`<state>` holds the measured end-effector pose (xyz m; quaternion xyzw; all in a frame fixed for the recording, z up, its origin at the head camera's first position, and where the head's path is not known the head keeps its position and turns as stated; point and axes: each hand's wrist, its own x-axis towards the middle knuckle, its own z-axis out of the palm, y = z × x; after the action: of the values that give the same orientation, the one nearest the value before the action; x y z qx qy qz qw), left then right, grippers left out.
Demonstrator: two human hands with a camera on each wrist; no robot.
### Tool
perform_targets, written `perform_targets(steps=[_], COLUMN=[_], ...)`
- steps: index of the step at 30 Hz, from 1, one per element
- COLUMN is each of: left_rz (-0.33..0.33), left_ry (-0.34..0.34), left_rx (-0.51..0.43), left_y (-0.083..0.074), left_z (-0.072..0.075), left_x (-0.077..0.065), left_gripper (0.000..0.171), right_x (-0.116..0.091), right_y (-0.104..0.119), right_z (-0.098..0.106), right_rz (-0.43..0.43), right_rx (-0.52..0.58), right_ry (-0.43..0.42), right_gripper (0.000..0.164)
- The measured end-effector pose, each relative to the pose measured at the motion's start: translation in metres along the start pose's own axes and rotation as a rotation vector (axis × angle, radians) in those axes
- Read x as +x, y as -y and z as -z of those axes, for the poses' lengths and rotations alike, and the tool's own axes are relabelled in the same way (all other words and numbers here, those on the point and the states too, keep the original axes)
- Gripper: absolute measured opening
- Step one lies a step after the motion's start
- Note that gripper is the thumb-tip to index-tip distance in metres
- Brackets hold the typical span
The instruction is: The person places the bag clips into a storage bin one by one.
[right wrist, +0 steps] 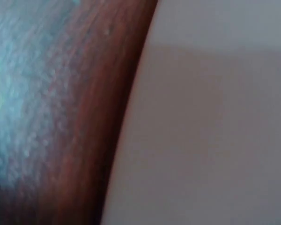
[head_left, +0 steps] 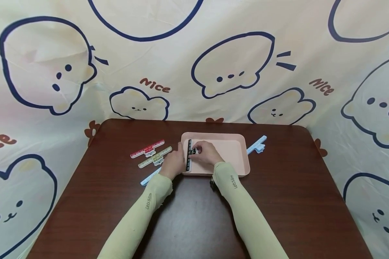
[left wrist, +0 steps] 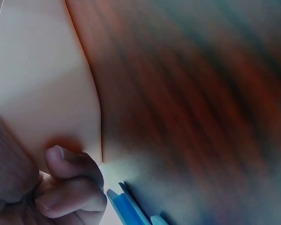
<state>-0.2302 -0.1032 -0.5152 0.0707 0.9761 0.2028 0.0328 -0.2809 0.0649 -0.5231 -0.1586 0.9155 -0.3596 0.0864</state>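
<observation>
A black clip with ruler-like markings (head_left: 189, 162) lies lengthwise along the left side of the pink tray (head_left: 230, 154). My right hand (head_left: 208, 153) reaches into the tray and pinches the tab of this clip between thumb and fingers. At the tray's left wall is my left hand (head_left: 174, 163), its curled fingers (left wrist: 72, 201) against the tray's side in the left wrist view; its thumb is hidden. Left of that hand lie a red clip (head_left: 147, 149), a yellow-green clip (head_left: 155, 157) and a blue clip (head_left: 150, 177), partly covered by the hand. The right wrist view shows no fingers.
Against the tray's right side lies another light-blue clip (head_left: 256, 144). Everything rests on a dark brown table (head_left: 285, 201) with rounded far corners. A patterned cloth (head_left: 181, 72) hangs behind and on both sides.
</observation>
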Motion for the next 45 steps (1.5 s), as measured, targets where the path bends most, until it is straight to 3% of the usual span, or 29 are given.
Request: perform_targets(steps=[10,24,45], left_rz=[-0.018,0.001,-0.006], left_ry=[-0.026,-0.024,-0.037], left_rx=[-0.006,0.011,0.012], left_y=[-0.001,0.0,0.0], left_z=[-0.002,-0.002,0.0], left_x=[-0.002,-0.002,-0.001], left_gripper=[0.048,0.054,0.048], right_x=[-0.002,-0.001,-0.004], right_y=[-0.003,-0.002,0.002], right_z=[-0.007,-0.013,-0.012], right_rz=[-0.017,-0.015,0.023], right_rx=[0.011,0.019,0.018], right_ry=[0.0,-0.002,-0.021], right_gripper=[0.03,0.026,0.028])
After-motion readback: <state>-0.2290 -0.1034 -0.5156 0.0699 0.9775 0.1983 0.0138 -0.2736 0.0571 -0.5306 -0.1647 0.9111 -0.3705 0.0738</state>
